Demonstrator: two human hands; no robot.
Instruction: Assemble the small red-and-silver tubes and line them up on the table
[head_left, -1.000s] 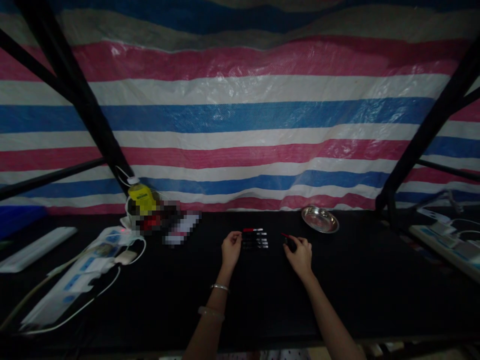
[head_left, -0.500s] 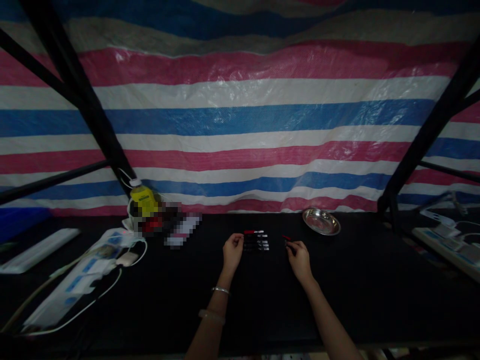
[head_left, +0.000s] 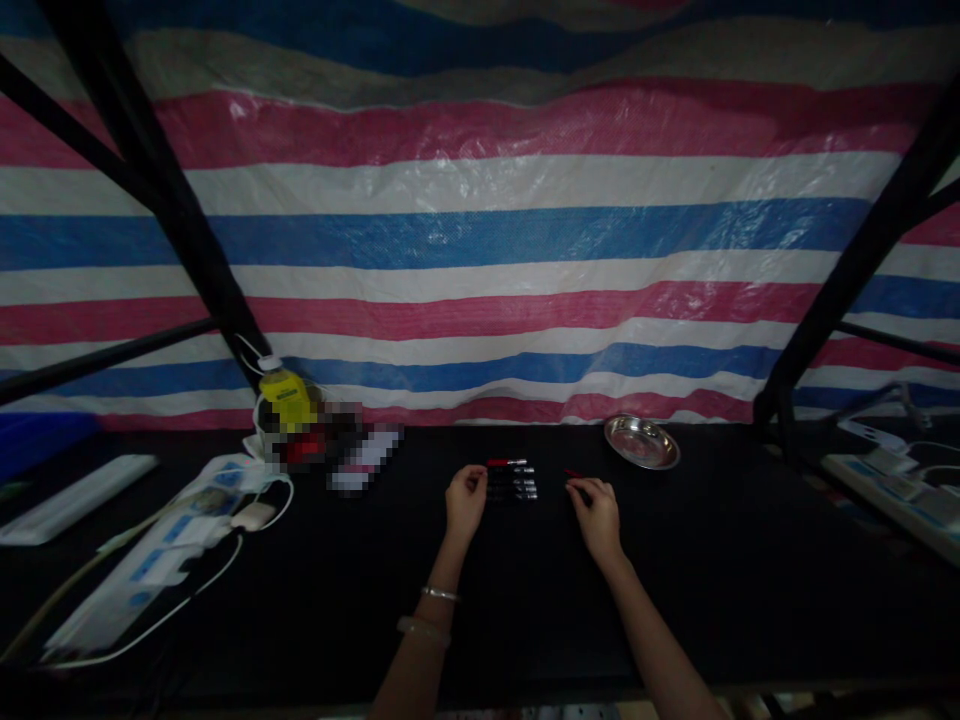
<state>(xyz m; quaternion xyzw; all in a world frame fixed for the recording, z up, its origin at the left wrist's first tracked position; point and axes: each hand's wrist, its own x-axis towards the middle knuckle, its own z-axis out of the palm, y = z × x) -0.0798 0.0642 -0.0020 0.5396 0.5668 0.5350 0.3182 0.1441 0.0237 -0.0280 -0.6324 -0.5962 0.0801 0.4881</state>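
Slim pen-like sticks lie side by side in a row on the black table: a red one with a silver end (head_left: pixel 507 462) at the back, and several black ones with silver ends (head_left: pixel 517 484) in front of it. My left hand (head_left: pixel 465 500) rests at the row's left end, its fingers pinched together by the black sticks. What is between those fingertips is hidden. Right of the row, my right hand (head_left: pixel 596 512) is also pinched, close to a small thin red piece (head_left: pixel 573 473) just beyond its fingertips. Anything in that pinch is too dark to make out.
A shiny round metal dish (head_left: pixel 643 442) stands at the back right. To the left are a yellow bottle (head_left: pixel 286 398), a blurred-out patch of items, and a white power strip (head_left: pixel 150 560) with cables. A striped plastic sheet (head_left: pixel 480 240) hangs behind, between black frame posts.
My right hand has shifted slightly left, its fingertips now just in front of the red piece. A dark bit seen at those fingertips earlier no longer shows. My left hand has barely moved.
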